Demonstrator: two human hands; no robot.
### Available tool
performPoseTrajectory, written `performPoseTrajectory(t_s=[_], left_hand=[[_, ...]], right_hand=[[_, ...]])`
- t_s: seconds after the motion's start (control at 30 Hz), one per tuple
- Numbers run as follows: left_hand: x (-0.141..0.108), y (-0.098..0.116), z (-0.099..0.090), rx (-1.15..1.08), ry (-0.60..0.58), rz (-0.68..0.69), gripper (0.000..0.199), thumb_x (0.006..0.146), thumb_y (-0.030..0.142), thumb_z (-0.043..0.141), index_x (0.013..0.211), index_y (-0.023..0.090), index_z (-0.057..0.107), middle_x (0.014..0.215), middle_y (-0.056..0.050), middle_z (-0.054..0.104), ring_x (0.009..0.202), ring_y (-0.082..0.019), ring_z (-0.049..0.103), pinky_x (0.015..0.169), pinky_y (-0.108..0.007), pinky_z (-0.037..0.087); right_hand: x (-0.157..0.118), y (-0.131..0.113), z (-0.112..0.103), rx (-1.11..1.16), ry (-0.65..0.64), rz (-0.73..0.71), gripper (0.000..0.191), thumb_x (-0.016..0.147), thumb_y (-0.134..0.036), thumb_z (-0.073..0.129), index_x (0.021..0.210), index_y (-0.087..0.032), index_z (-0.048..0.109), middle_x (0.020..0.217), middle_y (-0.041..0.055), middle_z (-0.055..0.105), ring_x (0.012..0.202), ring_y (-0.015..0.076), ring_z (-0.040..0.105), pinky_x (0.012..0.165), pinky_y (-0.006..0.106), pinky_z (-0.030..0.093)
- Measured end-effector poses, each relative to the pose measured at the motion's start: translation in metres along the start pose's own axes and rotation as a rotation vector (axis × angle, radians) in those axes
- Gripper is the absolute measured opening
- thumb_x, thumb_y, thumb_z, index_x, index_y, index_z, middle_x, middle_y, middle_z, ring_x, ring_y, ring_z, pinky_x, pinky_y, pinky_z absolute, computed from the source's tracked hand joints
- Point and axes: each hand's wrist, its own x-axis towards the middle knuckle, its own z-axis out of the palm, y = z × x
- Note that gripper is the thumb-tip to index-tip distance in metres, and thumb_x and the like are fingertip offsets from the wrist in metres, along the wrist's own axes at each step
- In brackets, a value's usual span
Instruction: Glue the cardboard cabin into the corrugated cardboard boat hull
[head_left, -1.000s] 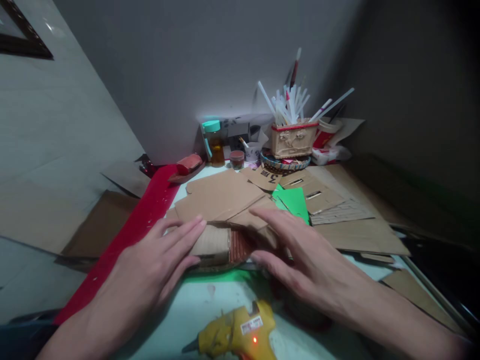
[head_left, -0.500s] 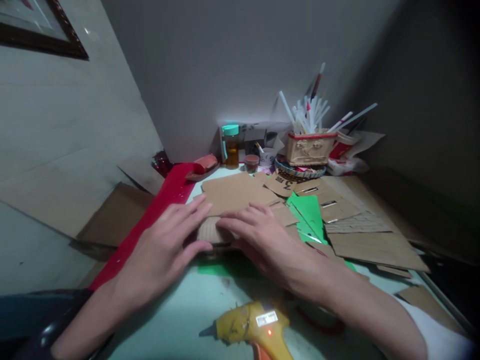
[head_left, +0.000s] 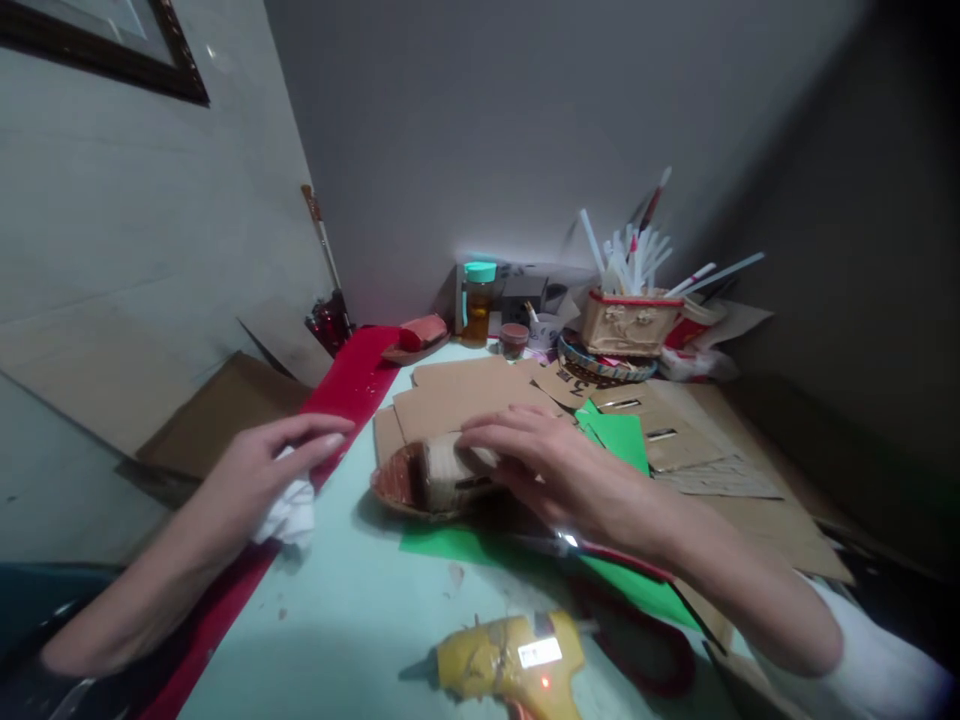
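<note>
A small boat-shaped cardboard model (head_left: 401, 478), with a brown pointed end and a curved corrugated cover (head_left: 446, 470), sits mid-table. My right hand (head_left: 540, 455) curls over the cover's right part, fingers bent and touching it; the thumb side and the model's far right are hidden. Away to the left, my left hand (head_left: 274, 465) has its fingers closed around a crumpled white tissue (head_left: 289, 515), above the red strip (head_left: 352, 375). A yellow glue gun (head_left: 510, 655) with a lit red light lies in front, nozzle pointing left.
Behind the model lie cardboard sheets (head_left: 472, 385) and green paper (head_left: 619, 430). Red-handled scissors (head_left: 675, 660) rest at right. Along the wall stand a bottle (head_left: 478, 310), a small jar (head_left: 513, 340) and a box of straws (head_left: 630, 325). Another red-topped model (head_left: 420, 335) sits at back left.
My left hand has left the cardboard cover and moved left, where it now holds a tissue. My right hand stays on the cover. The view has shifted slightly, and the model's brown end shows.
</note>
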Motion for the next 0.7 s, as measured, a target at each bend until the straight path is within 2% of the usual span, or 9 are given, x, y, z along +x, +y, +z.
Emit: performPoseTrajectory(t_s=[0.13,0.27,0.37,0.47,0.57,0.7], left_hand=[[0.005,-0.010,0.013,-0.058,-0.120,-0.004,0.036,0.079,0.056,0.067,0.100,0.027,0.073,0.105,-0.004,0.075,0.101,-0.029,0.064,0.089,-0.039,0.045],[-0.004,-0.004,0.023,-0.067,-0.188,0.013,0.034,0.080,0.056,0.065,0.098,0.028,0.073,0.106,-0.004,0.073,0.107,-0.030,0.061,0.096,-0.041,0.042],[-0.012,0.000,0.029,-0.060,-0.246,0.001,0.033,0.082,0.056,0.064,0.096,0.028,0.073,0.104,-0.004,0.074,0.106,-0.031,0.062,0.096,-0.043,0.043],[-0.019,0.001,0.037,-0.052,-0.290,0.028,0.029,0.084,0.053,0.062,0.093,0.028,0.074,0.100,-0.005,0.073,0.103,-0.031,0.063,0.091,-0.043,0.046],[-0.020,-0.001,0.043,-0.071,-0.277,0.063,0.028,0.084,0.052,0.062,0.090,0.028,0.075,0.097,-0.006,0.074,0.100,-0.031,0.064,0.085,-0.041,0.050],[-0.019,-0.005,0.048,-0.105,-0.245,0.059,0.029,0.084,0.052,0.062,0.091,0.027,0.075,0.097,-0.006,0.074,0.098,-0.029,0.064,0.083,-0.038,0.050]], right_hand=[[-0.002,0.007,-0.007,0.005,-0.031,-0.039,0.042,0.087,0.006,0.049,0.121,-0.016,0.060,0.123,0.0065,0.066,0.112,0.0205,0.057,0.099,0.036,0.041],[-0.006,0.015,-0.011,-0.006,-0.071,-0.070,0.048,0.084,0.010,0.047,0.119,-0.021,0.059,0.124,0.0041,0.065,0.111,0.0193,0.056,0.101,0.038,0.040],[-0.011,0.015,-0.010,-0.011,-0.060,-0.077,0.044,0.088,0.007,0.046,0.119,-0.023,0.056,0.131,0.0026,0.062,0.118,0.0192,0.052,0.104,0.040,0.038],[-0.019,0.009,-0.007,-0.020,-0.046,-0.004,0.048,0.089,0.006,0.043,0.122,-0.026,0.053,0.141,0.0023,0.055,0.129,0.0203,0.044,0.106,0.042,0.038],[-0.029,0.001,-0.003,-0.019,-0.035,0.082,0.057,0.086,0.007,0.041,0.129,-0.030,0.049,0.151,0.0016,0.044,0.138,0.0212,0.035,0.111,0.044,0.036],[-0.040,-0.011,0.006,-0.004,0.120,0.176,0.054,0.094,-0.003,0.038,0.138,-0.034,0.040,0.155,0.0013,0.037,0.140,0.0195,0.034,0.114,0.044,0.037]])
